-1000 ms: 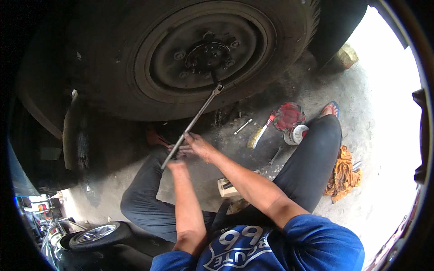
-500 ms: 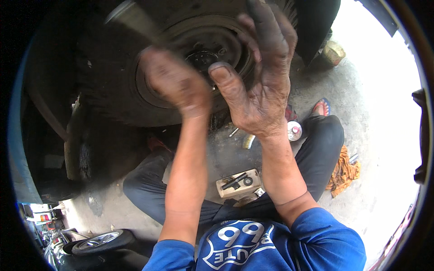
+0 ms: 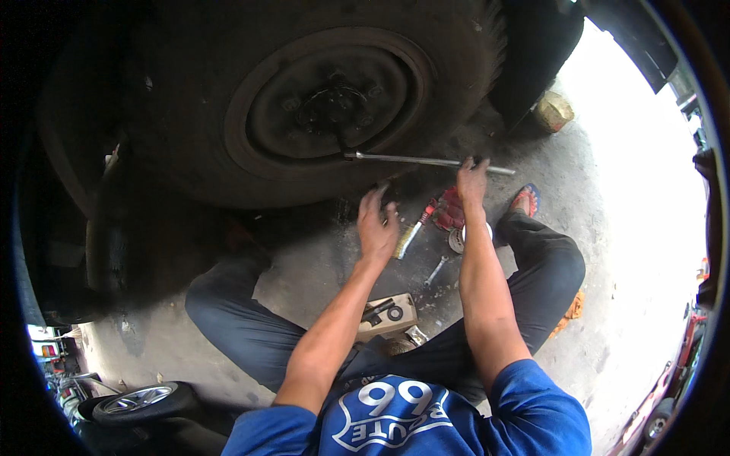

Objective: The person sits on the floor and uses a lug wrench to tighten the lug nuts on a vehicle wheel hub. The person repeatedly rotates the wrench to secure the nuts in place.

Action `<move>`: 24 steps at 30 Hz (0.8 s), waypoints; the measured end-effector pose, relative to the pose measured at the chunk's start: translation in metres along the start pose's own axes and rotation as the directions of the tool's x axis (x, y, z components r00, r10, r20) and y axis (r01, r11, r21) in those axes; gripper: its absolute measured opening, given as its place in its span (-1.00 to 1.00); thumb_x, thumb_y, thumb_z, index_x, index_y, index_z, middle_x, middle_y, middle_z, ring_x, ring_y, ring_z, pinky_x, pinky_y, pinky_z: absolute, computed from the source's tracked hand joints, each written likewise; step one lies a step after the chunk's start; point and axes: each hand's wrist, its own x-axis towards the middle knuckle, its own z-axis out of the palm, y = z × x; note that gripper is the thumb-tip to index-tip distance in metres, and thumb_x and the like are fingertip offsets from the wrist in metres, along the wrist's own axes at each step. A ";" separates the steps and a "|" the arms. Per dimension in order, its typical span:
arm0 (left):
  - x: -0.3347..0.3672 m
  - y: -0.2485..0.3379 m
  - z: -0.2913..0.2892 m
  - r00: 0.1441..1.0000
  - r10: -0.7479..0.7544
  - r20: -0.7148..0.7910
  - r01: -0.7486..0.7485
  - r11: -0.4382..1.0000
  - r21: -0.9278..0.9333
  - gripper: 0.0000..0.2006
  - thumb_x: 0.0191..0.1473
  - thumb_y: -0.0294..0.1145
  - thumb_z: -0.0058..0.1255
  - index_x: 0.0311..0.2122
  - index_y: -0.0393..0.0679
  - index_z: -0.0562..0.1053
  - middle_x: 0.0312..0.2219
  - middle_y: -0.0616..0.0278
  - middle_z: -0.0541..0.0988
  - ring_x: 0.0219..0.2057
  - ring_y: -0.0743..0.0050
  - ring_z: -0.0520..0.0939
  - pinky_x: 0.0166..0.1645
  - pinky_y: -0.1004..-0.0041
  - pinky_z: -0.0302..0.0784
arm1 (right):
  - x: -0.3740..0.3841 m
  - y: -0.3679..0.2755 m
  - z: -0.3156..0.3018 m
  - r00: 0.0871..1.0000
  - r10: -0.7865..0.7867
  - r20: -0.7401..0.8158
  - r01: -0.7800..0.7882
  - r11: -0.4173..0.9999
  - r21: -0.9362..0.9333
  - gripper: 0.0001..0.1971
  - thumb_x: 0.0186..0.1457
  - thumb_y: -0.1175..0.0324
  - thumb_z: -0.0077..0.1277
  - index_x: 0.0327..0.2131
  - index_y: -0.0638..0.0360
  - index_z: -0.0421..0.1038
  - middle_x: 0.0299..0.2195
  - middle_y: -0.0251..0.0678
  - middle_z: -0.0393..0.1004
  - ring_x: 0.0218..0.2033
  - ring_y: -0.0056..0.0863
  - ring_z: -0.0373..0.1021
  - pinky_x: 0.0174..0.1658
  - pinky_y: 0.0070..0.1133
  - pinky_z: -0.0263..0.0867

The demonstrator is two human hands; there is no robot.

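My right hand [image 3: 471,182] is closed around the outer part of a long silver wrench bar [image 3: 411,159]. The bar's inner end joins a dark extension that reaches to the hub [image 3: 334,106] of a large wheel; how it seats there is too dark to tell. Below the bar, my left hand [image 3: 378,232] is empty with its fingers apart, next to a wire brush [image 3: 411,234] with a red handle. The wheel's black tire [image 3: 464,83] stands upright in front of me.
Between my legs sits a shallow box [image 3: 404,313] with black parts inside. Near my right forearm lie a combination wrench [image 3: 436,270] and a red glove [image 3: 450,210]. An orange rag [image 3: 569,313] is beside my right knee. A pale block [image 3: 553,112] lies beyond, and another wheel [image 3: 137,403] at lower left.
Both hands have come down, away from my view. My right hand, open and empty before, now grips the bar at the wheel. My left hand, earlier blurred around something long, is now empty.
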 end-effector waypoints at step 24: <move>0.107 0.073 -0.250 0.742 0.046 -0.669 -0.013 0.998 0.054 -0.56 0.21 -0.22 -0.06 0.10 -0.27 0.35 -0.05 -0.07 0.48 -0.01 0.00 0.50 0.14 0.14 0.38 | -0.145 -0.250 -0.061 0.522 -0.812 0.261 0.243 0.434 0.867 -0.68 0.09 0.36 0.16 -0.07 0.22 0.51 -0.47 -0.18 0.51 -0.45 -0.31 0.45 -0.28 -0.51 0.40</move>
